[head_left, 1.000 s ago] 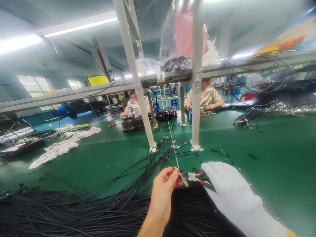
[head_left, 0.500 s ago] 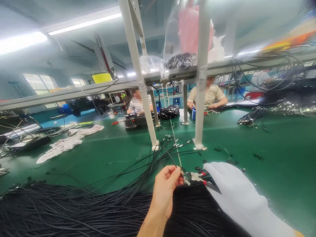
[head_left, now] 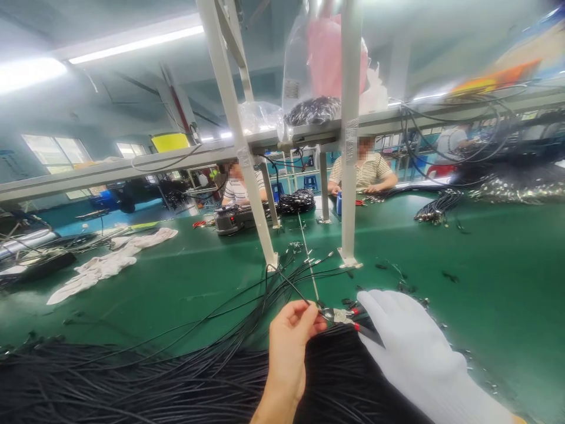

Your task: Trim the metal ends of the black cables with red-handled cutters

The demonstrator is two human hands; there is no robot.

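Observation:
Bare, my left hand (head_left: 291,333) pinches a thin black cable (head_left: 293,287) near its end between thumb and fingers. My right hand (head_left: 406,335), in a white glove, is closed around the dark handles of a pair of cutting pliers (head_left: 341,316) with red bands. The plier jaws are right at the left fingertips, by the cable end; whether they bite on it I cannot tell. Under and left of my hands lies a large heap of black cables (head_left: 132,383). Several more cables (head_left: 247,306) run from it across the green table toward the shelf posts.
Two pale posts (head_left: 351,176) (head_left: 247,176) of an overhead shelf stand on the green table (head_left: 185,282). Dark scraps (head_left: 401,285) lie to the right. A white cloth (head_left: 106,262), a cable coil (head_left: 296,201) and a black device (head_left: 227,221) lie farther off. Two people sit across the table.
The plier jaws have moved in to the cable end at my left fingertips, and the pale wire strands seen there no longer show. The whole view has shifted slightly.

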